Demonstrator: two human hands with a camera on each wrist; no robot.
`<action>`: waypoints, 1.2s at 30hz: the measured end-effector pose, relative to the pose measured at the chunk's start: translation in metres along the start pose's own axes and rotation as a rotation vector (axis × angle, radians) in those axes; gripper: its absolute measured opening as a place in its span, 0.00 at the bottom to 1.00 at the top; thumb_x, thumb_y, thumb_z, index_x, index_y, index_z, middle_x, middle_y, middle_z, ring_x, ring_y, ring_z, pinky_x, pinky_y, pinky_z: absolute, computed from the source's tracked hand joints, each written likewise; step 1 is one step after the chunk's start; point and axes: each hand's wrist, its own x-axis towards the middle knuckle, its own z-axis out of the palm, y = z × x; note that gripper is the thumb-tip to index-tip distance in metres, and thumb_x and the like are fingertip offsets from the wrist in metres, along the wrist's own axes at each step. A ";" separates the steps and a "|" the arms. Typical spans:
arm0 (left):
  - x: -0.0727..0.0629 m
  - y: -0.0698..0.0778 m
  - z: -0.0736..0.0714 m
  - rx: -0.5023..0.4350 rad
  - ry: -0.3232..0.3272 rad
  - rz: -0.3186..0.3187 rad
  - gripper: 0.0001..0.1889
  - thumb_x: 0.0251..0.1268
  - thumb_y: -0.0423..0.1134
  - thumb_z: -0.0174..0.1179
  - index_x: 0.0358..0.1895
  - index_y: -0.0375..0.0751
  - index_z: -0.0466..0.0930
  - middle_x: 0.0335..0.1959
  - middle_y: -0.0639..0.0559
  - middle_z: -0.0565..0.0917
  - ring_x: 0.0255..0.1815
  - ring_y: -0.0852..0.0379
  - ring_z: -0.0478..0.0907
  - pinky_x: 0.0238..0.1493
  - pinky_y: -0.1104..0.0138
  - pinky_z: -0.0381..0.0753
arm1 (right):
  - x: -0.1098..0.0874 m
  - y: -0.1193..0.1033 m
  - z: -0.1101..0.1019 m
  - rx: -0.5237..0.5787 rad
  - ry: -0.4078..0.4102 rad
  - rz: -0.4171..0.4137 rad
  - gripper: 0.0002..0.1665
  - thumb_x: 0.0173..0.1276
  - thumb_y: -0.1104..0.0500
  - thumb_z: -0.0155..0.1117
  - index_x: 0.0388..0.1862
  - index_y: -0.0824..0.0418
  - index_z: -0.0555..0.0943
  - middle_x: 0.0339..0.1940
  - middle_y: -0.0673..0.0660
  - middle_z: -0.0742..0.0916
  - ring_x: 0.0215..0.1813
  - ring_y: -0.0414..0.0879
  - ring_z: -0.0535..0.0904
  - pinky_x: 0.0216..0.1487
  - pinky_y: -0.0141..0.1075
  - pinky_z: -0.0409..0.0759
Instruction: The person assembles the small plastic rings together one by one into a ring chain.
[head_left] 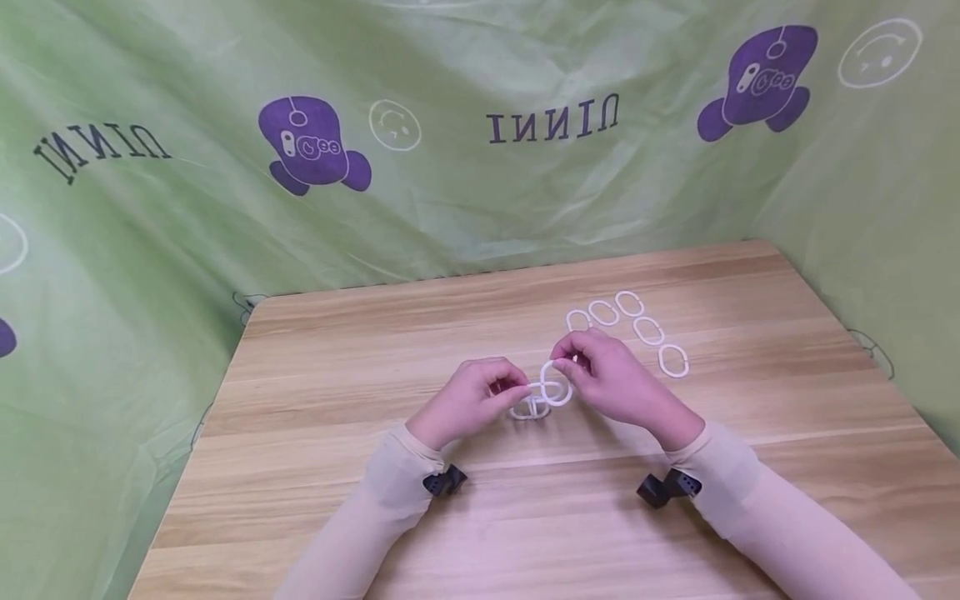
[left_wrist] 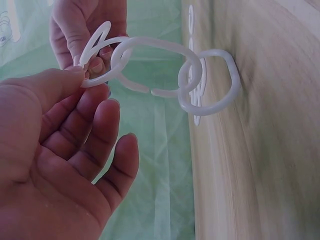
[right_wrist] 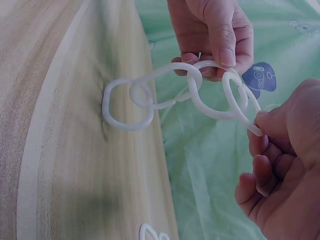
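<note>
Nearest the person, pale sleeves (head_left: 375, 500) reach over the wooden table (head_left: 315, 467), a small black device (head_left: 446, 481) at the left wrist and another at the right. Past them, the left hand (head_left: 468, 400) pinches a white link (right_wrist: 206, 111) between thumb and forefinger, its other fingers loosely bent. The right hand (head_left: 607, 379) likewise pinches a second link (right_wrist: 229, 95), which crosses the first; whether they are fully hooked I cannot tell. From the left-held link hangs a gapped link (left_wrist: 155, 43), and through that a bottom link (left_wrist: 235, 80), at the tabletop, touching or just above.

My worry is the fingertip holds: the rings are slim, so a slip could drop the chain. A twist might let the bottom link escape through the gap above it, and a hard tug could bend a ring. A careless sweep of the right hand could scatter the loose links (head_left: 636, 332) just beyond it.

I see no box or tray for those five; they lie directly on the wood in a bent row. Behind hangs a green curtain (head_left: 450, 192) with purple figures.
</note>
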 end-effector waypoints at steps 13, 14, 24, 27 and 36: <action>-0.001 0.001 0.001 -0.023 -0.001 0.008 0.04 0.65 0.38 0.66 0.39 0.44 0.85 0.30 0.61 0.82 0.31 0.58 0.77 0.35 0.66 0.79 | 0.000 -0.003 0.005 0.012 0.074 -0.021 0.03 0.69 0.61 0.65 0.38 0.60 0.80 0.28 0.50 0.77 0.31 0.43 0.71 0.31 0.36 0.72; -0.001 0.000 0.001 -0.015 0.007 0.000 0.04 0.65 0.39 0.66 0.38 0.45 0.86 0.30 0.62 0.82 0.31 0.58 0.77 0.34 0.67 0.79 | 0.000 -0.004 0.006 0.019 0.083 -0.022 0.03 0.69 0.60 0.65 0.39 0.59 0.80 0.28 0.50 0.77 0.31 0.43 0.71 0.31 0.36 0.72; 0.000 -0.001 0.002 0.011 0.070 -0.016 0.05 0.66 0.40 0.65 0.36 0.43 0.85 0.28 0.60 0.82 0.29 0.63 0.75 0.32 0.69 0.77 | 0.000 -0.012 0.012 0.108 0.177 -0.035 0.03 0.71 0.61 0.63 0.40 0.59 0.80 0.28 0.49 0.77 0.31 0.43 0.71 0.31 0.35 0.71; 0.001 -0.003 0.003 0.004 0.102 0.006 0.04 0.65 0.38 0.65 0.36 0.42 0.85 0.29 0.59 0.82 0.30 0.60 0.76 0.33 0.68 0.78 | -0.002 -0.012 0.012 0.138 0.186 -0.042 0.02 0.71 0.62 0.64 0.40 0.59 0.80 0.29 0.48 0.78 0.32 0.43 0.73 0.33 0.35 0.73; -0.001 -0.008 0.001 -0.035 0.228 0.026 0.03 0.66 0.36 0.64 0.37 0.41 0.84 0.28 0.58 0.82 0.28 0.62 0.76 0.31 0.63 0.79 | -0.010 -0.004 0.011 0.146 0.124 0.003 0.04 0.70 0.59 0.65 0.39 0.55 0.79 0.29 0.46 0.80 0.30 0.43 0.74 0.31 0.34 0.74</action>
